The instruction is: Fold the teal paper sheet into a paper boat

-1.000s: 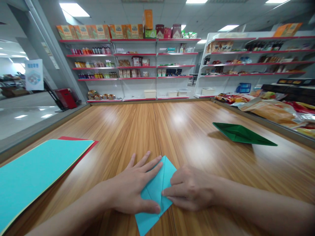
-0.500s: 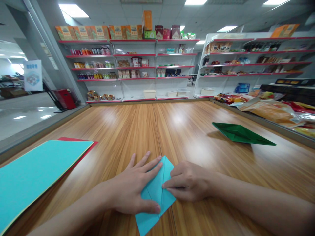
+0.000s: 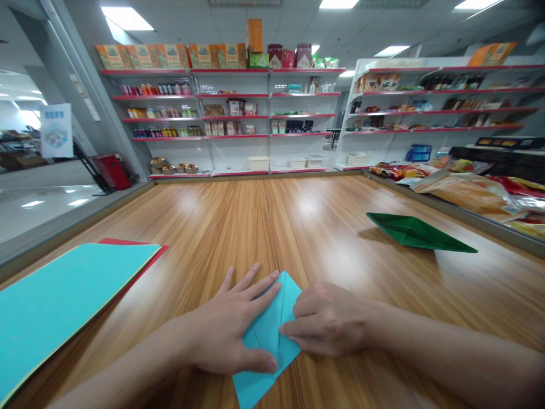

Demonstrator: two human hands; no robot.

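A folded sheet of light blue paper (image 3: pixel 268 324), with creases along its middle, lies on the wooden table just in front of me. My left hand (image 3: pixel 232 324) rests flat across its left side, fingers spread and thumb pressing near the lower part of the centre fold. From the right, my right hand (image 3: pixel 327 321) is closed with curled fingers. Its index fingertip touches the centre fold, and the thumb sits just below over the paper's right part. The right hand's other fingertips are hidden.
A stack of coloured paper (image 3: pixel 80 284), light blue on top with red beneath, lies at the left. A folded green paper boat (image 3: pixel 419 233) stands on the right of the table (image 3: pixel 238 221). Packaged goods (image 3: pixel 468 193) line the right edge; stocked shelves (image 3: pixel 232 116) stand beyond.
My right hand has slid slightly down along the centre fold towards me. The left hand stays almost still on the paper.
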